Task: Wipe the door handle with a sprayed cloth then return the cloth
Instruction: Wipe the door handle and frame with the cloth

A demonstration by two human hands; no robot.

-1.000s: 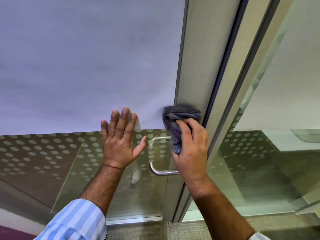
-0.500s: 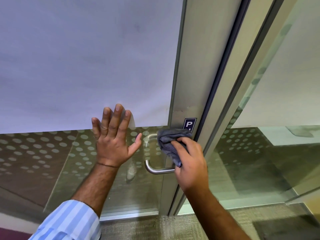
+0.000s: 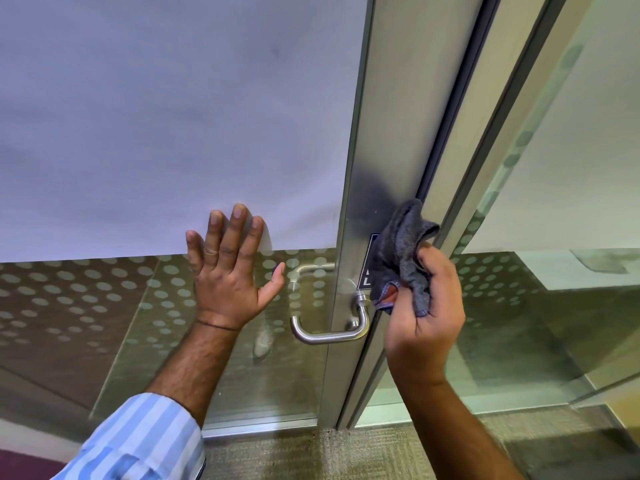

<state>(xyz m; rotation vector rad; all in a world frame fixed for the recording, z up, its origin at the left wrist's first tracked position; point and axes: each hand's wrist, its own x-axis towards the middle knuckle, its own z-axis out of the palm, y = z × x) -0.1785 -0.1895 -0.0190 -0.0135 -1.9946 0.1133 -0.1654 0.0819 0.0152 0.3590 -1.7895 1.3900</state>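
A curved steel door handle [image 3: 329, 336] juts from the metal stile [image 3: 381, 133] of a glass door. My right hand [image 3: 427, 323] grips a bunched grey cloth [image 3: 401, 258] just right of and above the handle, off the metal bar, partly covering a small dark sign on the stile. My left hand [image 3: 230, 271] lies flat with fingers spread on the glass pane [image 3: 104, 306], left of the handle. A second handle shows dimly through the glass behind it.
The upper door pane is covered by white film [image 3: 173, 116]; the lower band is dotted glass. A fixed glass panel [image 3: 554, 306] and its frame stand to the right. Carpet [image 3: 346, 455] lies below.
My right hand has pulled the cloth off the handle and moved right and slightly up, baring the whole handle. My left hand stays pressed on the glass.
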